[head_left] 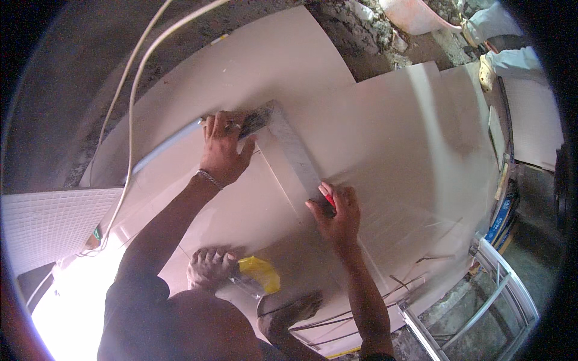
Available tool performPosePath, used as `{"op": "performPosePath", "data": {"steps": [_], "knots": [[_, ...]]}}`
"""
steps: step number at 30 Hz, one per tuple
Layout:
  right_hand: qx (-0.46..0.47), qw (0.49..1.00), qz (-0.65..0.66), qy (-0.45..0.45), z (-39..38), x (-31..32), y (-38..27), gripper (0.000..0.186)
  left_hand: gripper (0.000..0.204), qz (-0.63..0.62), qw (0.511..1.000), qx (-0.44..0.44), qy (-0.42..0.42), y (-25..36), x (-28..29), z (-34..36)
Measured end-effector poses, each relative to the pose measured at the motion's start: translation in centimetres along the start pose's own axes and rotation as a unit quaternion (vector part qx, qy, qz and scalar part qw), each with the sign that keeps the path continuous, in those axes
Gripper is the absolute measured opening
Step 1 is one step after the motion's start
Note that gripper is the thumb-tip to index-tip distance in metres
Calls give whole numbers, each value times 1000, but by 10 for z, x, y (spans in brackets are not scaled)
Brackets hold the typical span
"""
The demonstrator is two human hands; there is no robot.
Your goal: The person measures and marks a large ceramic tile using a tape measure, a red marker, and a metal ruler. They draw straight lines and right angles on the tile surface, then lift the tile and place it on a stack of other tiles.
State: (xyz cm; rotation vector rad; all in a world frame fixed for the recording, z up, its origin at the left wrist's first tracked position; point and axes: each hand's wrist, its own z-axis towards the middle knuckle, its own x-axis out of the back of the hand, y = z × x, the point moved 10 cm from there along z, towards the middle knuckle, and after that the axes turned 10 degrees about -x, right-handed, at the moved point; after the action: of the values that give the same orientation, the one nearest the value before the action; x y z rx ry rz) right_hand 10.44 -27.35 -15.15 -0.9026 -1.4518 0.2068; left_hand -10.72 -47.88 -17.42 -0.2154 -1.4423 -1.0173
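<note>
A metal carpenter's square (290, 144) lies flat on a large pale board (385, 132). My left hand (226, 147), with a chain bracelet at its wrist, grips the short dark arm of the square, fingers bent over it and thumb held apart. At the far end of the long blade, my right hand (337, 213) pinches a red pencil (327, 197) close to the blade's edge. Its tip is hidden. A thin straight line on the board runs beside the blade. Near my bare feet lies a yellow and clear object (260, 274) I cannot make out.
A pale cable (133, 108) hangs across the left side. White gridded panel (60, 225) stands at left, beside a glaring light. A metal frame (500, 289) lies lower right, near thin rods. At the upper right are another person's legs, a yellow clog (486, 73) and a pinkish basin (415, 15).
</note>
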Motion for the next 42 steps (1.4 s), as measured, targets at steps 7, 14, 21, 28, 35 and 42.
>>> {"op": "performPosePath", "data": {"steps": [7, 14, 21, 28, 35, 42], "knots": [[-21, 1000, 11, 5, -6, -5, -5, 47, 61, 50, 999, -3, 0, 15, 6, 7], [5, 1000, 12, 24, -10, -5, -10, 49, 60, 84, 994, 72, 23, 7, -1, 12], [0, 998, 29, 48, -13, -8, -10, 49, 53, 79, 992, 81, 50, 7, -1, 9], [-1, 998, 23, 57, -15, -7, -9, 51, 58, 77, 992, 94, 37, 2, -5, 10], [-5, 999, 17, 51, -14, -8, -12, 50, 56, 62, 990, 121, 30, 0, -7, 10], [-14, 998, 21, 65, -19, -11, -6, 51, 53, 65, 991, 109, 45, 2, -6, 11]]}}
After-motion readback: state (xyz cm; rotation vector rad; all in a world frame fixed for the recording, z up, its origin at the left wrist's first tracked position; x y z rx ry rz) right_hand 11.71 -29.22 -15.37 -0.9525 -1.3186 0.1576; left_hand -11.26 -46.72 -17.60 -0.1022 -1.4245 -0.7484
